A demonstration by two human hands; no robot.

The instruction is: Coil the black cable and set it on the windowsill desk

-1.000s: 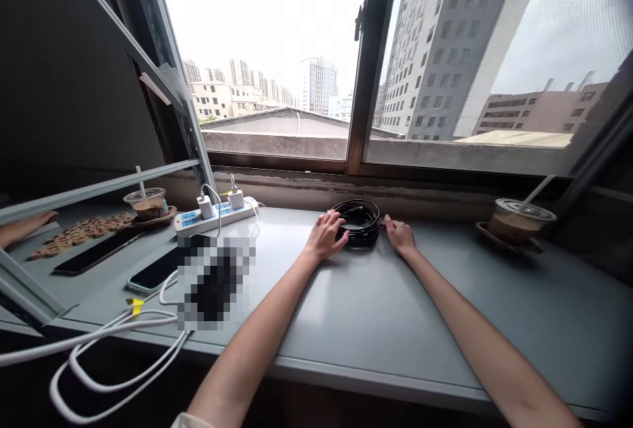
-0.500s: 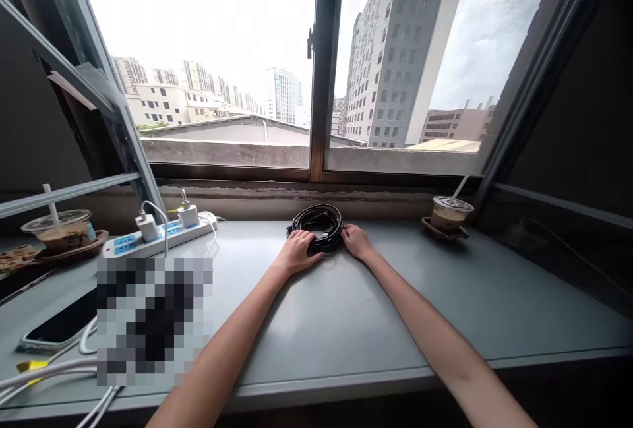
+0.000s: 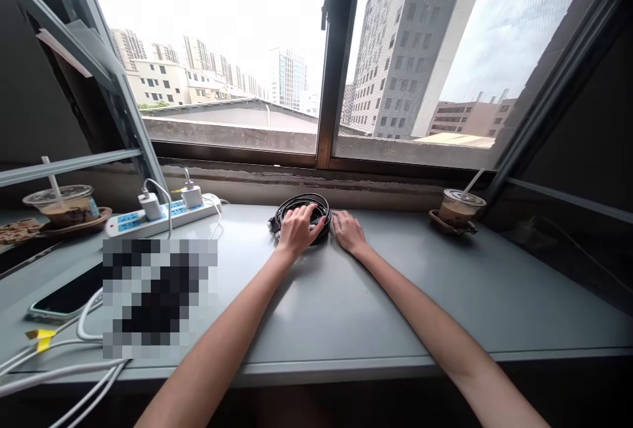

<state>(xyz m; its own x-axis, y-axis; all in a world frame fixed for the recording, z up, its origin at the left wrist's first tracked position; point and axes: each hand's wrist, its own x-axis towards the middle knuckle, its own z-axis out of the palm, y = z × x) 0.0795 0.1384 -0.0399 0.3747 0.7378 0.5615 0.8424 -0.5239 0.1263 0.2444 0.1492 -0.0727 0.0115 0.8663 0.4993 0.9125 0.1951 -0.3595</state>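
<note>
A black cable lies in a round coil on the grey desk, near the window sill, with its dark plug end at the coil's left. Across the coil's front and middle rests my left hand, fingers over the loops and thumb apart on the right; its fingertips seem to grip the cable. Just right of the coil, my right hand lies palm down on the desk, fingers stretched out and holding nothing. Its fingertips come close to the loops; whether they touch I cannot tell.
To the left stands a white power strip with two chargers plugged in. A phone, white cables and a blurred-out patch lie nearer. Iced drinks in plastic cups stand at the far left and right.
The coil has slid left along the desk with my left hand on it. My right hand has come off the coil's right edge and flattened on the desk. The camera view has shifted slightly.
</note>
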